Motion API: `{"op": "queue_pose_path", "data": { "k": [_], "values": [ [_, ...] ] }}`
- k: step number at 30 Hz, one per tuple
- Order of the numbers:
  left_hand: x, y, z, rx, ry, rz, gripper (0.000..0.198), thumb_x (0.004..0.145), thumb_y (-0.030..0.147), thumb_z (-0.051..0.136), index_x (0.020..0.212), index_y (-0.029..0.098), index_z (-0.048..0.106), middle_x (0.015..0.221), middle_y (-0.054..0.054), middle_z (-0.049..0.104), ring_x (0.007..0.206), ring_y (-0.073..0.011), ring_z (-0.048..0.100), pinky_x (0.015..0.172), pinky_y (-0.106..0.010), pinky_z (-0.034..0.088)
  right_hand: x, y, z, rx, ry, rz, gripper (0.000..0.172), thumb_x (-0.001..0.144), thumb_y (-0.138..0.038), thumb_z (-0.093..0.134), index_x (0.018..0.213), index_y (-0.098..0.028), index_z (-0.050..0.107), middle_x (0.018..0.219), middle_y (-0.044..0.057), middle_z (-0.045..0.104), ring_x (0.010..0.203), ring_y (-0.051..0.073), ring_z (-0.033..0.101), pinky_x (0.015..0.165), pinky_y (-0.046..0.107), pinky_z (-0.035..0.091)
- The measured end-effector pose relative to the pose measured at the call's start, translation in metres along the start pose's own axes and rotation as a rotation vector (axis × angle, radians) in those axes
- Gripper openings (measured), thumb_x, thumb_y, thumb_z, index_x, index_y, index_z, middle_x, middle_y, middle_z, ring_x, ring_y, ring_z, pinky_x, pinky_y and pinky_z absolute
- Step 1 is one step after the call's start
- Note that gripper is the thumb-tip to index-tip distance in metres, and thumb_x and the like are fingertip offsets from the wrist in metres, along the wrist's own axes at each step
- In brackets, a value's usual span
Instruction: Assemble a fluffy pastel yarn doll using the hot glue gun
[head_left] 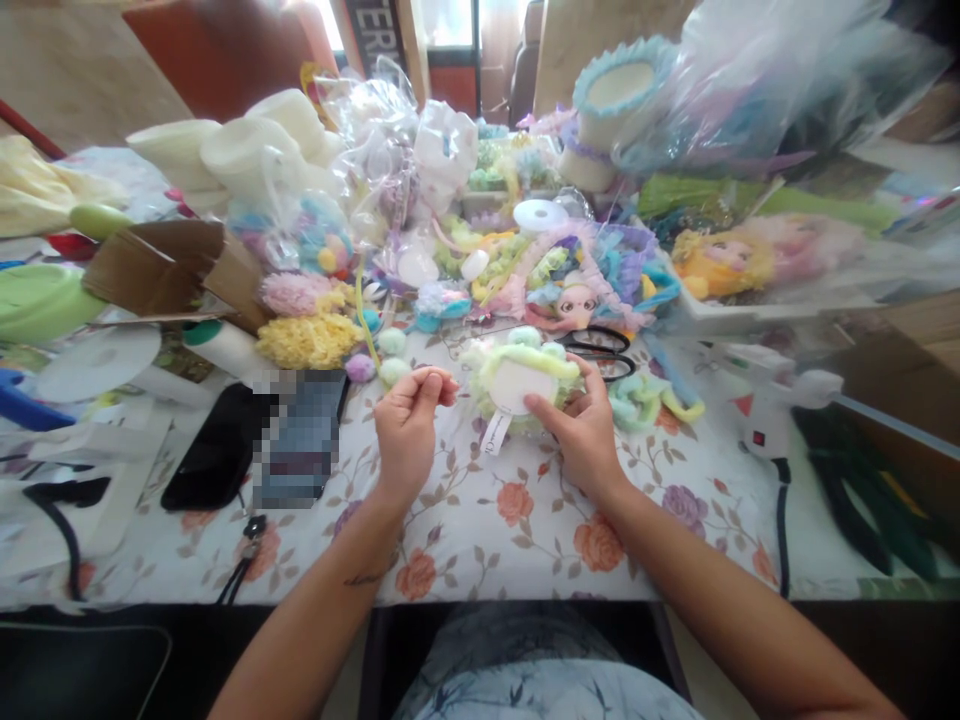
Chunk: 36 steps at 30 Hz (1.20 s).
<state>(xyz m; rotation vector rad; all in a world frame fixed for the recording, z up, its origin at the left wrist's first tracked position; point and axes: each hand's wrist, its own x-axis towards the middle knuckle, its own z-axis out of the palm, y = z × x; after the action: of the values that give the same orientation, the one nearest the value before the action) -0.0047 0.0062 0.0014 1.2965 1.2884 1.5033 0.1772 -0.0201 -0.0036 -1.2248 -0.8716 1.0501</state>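
Observation:
My right hand (584, 425) grips a round craft piece (517, 387) at its right side, with the thumb on its flat white face. Pale yellow-green ruffled trim and fluffy pompoms edge the piece, and a small printed tag (494, 432) hangs from its lower side. Just left of it is my left hand (409, 430), apart from the piece, thumb and fingers pinched together; whatever is between them, if anything, is too small to make out. Black-handled scissors (611, 345) lie behind my right hand. Pale green pompoms (392, 342) sit beyond my left hand.
Two phones (214, 450) lie at left near a cardboard box (161, 265). At right stand a white glue gun (772, 395) and a white tray (750, 318) with doll heads. Ruffles, ribbon and plastic bags (375, 130) heap across the back of the flowered tablecloth (480, 530).

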Motion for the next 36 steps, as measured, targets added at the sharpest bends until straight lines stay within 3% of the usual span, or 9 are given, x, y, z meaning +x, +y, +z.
{"op": "queue_pose_path", "data": {
  "k": [6,10,12,15,20,26,29,32,36],
  "values": [
    [-0.001,-0.003,0.001,0.103,-0.020,0.007,0.048,0.098,0.039,0.050,0.055,0.019,0.055,0.056,0.001,0.057,0.057,-0.0111,0.053,0.063,-0.024,0.046,-0.001,0.001,0.000,0.000,-0.007,-0.045,0.073,0.067,-0.038,0.087,0.129,-0.027,0.050,0.120,0.007,0.070,0.111,0.029,0.067,0.091,0.045,0.059],
    [-0.001,-0.002,0.001,0.215,0.019,0.171,0.012,0.084,0.031,0.072,0.079,0.021,0.073,0.081,-0.001,0.071,0.072,-0.0138,0.063,0.068,-0.025,0.052,-0.002,0.003,0.001,-0.003,-0.004,-0.081,0.075,0.066,-0.038,0.087,0.130,-0.027,0.051,0.123,0.008,0.069,0.113,0.029,0.067,0.096,0.047,0.057],
    [-0.003,-0.002,0.002,0.265,0.043,0.289,0.010,0.082,0.027,0.074,0.091,0.023,0.076,0.089,-0.001,0.071,0.078,-0.0139,0.064,0.070,-0.025,0.053,-0.003,0.005,0.001,-0.040,-0.009,-0.103,0.076,0.067,-0.037,0.088,0.132,-0.027,0.050,0.125,0.008,0.067,0.113,0.029,0.067,0.097,0.047,0.057],
    [-0.006,-0.003,0.005,0.297,0.027,0.365,0.008,0.083,0.028,0.074,0.089,0.022,0.074,0.089,-0.001,0.069,0.080,-0.0138,0.063,0.072,-0.026,0.053,-0.005,0.008,0.000,-0.083,-0.041,-0.139,0.077,0.068,-0.036,0.087,0.135,-0.028,0.049,0.128,0.008,0.065,0.112,0.029,0.067,0.095,0.047,0.058],
    [-0.008,-0.007,0.008,0.229,-0.037,0.173,0.022,0.081,0.030,0.075,0.097,0.021,0.064,0.093,-0.001,0.065,0.088,-0.0152,0.063,0.077,-0.027,0.052,-0.007,0.010,0.000,-0.107,-0.084,-0.174,0.077,0.069,-0.034,0.087,0.136,-0.030,0.049,0.137,0.009,0.060,0.116,0.029,0.066,0.096,0.046,0.059],
    [-0.005,-0.008,0.008,-0.069,-0.179,-0.125,0.037,0.080,0.037,0.077,0.108,0.021,0.059,0.101,-0.003,0.060,0.094,-0.0151,0.061,0.078,-0.025,0.051,-0.007,0.008,-0.002,-0.060,-0.109,-0.209,0.075,0.068,-0.032,0.089,0.133,-0.031,0.051,0.140,0.008,0.058,0.119,0.030,0.064,0.095,0.046,0.060],
    [-0.005,-0.008,0.008,-0.150,-0.227,-0.188,0.044,0.079,0.039,0.079,0.113,0.022,0.056,0.105,-0.004,0.061,0.095,-0.0161,0.062,0.079,-0.026,0.052,-0.007,0.008,-0.002,-0.022,-0.127,-0.198,0.076,0.069,-0.031,0.089,0.134,-0.031,0.050,0.138,0.008,0.060,0.117,0.030,0.065,0.094,0.045,0.060],
    [-0.007,-0.011,0.009,-0.061,-0.173,-0.062,0.063,0.073,0.038,0.084,0.125,0.026,0.051,0.111,-0.005,0.059,0.102,-0.0196,0.062,0.085,-0.031,0.053,-0.008,0.006,0.000,0.007,-0.146,-0.160,0.076,0.070,-0.032,0.088,0.135,-0.032,0.049,0.130,0.007,0.064,0.113,0.028,0.068,0.091,0.045,0.061],
    [-0.010,-0.016,0.009,0.206,-0.091,0.353,0.098,0.062,0.043,0.091,0.144,0.031,0.038,0.134,-0.012,0.052,0.127,-0.0292,0.052,0.100,-0.043,0.049,-0.006,0.004,0.002,0.001,-0.102,-0.091,0.075,0.068,-0.034,0.088,0.132,-0.028,0.049,0.122,0.007,0.069,0.111,0.029,0.068,0.092,0.045,0.060]
  ]
}}
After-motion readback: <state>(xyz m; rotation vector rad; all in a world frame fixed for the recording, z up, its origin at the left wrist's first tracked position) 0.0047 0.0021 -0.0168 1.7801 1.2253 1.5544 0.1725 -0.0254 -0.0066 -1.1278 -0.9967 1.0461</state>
